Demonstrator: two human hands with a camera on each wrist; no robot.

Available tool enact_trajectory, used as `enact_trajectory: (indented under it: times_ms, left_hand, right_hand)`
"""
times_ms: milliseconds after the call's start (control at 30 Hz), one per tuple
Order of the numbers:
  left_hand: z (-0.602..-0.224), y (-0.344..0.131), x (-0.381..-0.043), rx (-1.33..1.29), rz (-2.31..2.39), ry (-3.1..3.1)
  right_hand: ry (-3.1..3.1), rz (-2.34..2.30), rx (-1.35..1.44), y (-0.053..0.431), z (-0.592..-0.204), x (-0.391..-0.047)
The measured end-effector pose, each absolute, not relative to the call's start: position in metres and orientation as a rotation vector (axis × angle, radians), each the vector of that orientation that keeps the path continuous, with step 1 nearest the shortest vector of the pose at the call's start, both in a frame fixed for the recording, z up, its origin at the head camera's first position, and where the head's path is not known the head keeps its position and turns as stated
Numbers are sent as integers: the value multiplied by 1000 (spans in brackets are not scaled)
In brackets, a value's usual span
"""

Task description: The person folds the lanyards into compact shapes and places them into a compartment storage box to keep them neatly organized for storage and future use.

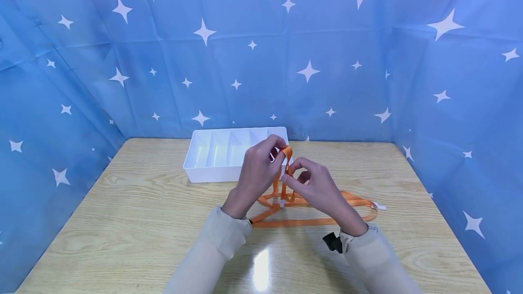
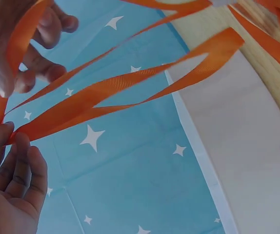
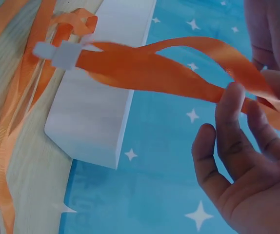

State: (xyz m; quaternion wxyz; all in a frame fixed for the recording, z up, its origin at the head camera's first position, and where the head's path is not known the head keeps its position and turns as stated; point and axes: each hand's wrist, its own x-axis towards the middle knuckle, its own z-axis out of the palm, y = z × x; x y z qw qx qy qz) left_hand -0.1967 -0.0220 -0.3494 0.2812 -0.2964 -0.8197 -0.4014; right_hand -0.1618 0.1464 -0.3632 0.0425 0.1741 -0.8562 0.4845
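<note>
Head view: the left hand [image 1: 261, 162] pinches the top of the orange ribbon [image 1: 288, 152], the right hand [image 1: 316, 185] grips it just below, the pair close together! More strap [image 1: 300, 222] sprawls beneath them, white tray [image 1: 212, 174] behind the left. Left wrist: loops trail from the left's pinch. Right wrist: white clip [image 3: 64, 54] hangs below both, right fingers curled.

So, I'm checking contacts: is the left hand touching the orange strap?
Touching: the head view shows the left hand pinching the orange strap, which hangs from its fingers.
</note>
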Motion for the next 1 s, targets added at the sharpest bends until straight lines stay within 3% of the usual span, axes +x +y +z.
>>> enact_trajectory:
  times_ms: [1000]
  left_hand:
    - [-339,-28,-196,-872,-1126,-2087]
  right_hand:
    - [-2445,1985,769,166,-369,-164]
